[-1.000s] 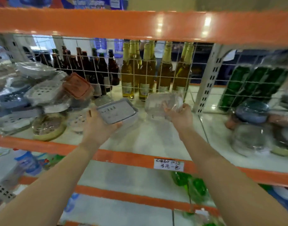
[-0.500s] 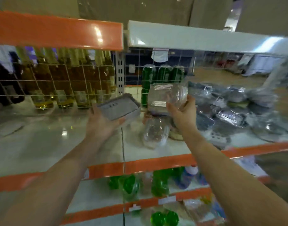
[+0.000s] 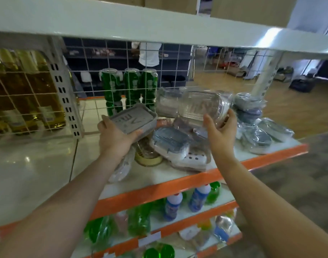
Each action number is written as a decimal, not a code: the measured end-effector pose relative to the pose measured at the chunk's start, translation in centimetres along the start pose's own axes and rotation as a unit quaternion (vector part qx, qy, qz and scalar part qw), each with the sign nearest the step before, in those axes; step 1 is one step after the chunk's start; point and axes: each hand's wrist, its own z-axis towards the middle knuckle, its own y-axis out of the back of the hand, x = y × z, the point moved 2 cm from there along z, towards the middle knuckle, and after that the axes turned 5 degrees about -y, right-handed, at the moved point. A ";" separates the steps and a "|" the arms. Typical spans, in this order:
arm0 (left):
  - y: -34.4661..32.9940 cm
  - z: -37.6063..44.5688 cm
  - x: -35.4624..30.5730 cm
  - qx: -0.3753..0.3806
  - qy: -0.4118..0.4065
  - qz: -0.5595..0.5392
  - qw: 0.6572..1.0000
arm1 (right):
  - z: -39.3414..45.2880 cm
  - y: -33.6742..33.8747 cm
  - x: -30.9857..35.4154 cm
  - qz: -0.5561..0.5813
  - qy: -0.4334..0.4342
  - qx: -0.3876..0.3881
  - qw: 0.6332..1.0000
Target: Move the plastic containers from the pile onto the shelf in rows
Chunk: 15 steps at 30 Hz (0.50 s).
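My left hand [image 3: 115,138] grips a flat grey rectangular container [image 3: 133,117] from below, thumb on its near edge. My right hand [image 3: 219,131] holds a clear ribbed plastic container [image 3: 200,105] lying on its side, fingers curled round its right end. Both are held above a pile of wrapped plastic containers [image 3: 178,146] on the white shelf [image 3: 159,172] with an orange front edge. More wrapped containers [image 3: 261,135] lie at the shelf's right end.
A wire mesh back panel [image 3: 168,75] closes the shelf; green cans [image 3: 131,86] stand behind it. Yellow bottles [image 3: 25,94] fill the bay to the left past a perforated upright [image 3: 64,94]. Detergent bottles [image 3: 196,200] sit on the lower shelf. A white shelf board [image 3: 159,28] runs overhead.
My view has swung right from the left bay with bottles to the right bay with the pile. Both hands kept their containers and now hover over the pile.
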 end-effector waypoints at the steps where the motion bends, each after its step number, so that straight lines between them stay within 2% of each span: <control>1: -0.5 0.3 -0.2 -0.003 0.008 0.000 1.000 | 0.6 0.4 -0.5 0.004 -0.002 -0.015 1.000; 6: -1.8 1.9 -1.0 -0.040 0.016 0.011 0.999 | 3.3 1.3 -2.9 -0.008 -0.037 -0.057 0.998; 10: -2.8 2.9 -1.3 -0.048 -0.005 0.020 0.999 | 4.9 1.1 -4.1 -0.058 -0.061 -0.049 0.995; 15: -4.3 3.8 -1.6 -0.035 -0.024 0.018 0.999 | 5.7 0.0 -5.1 -0.242 -0.039 0.024 0.969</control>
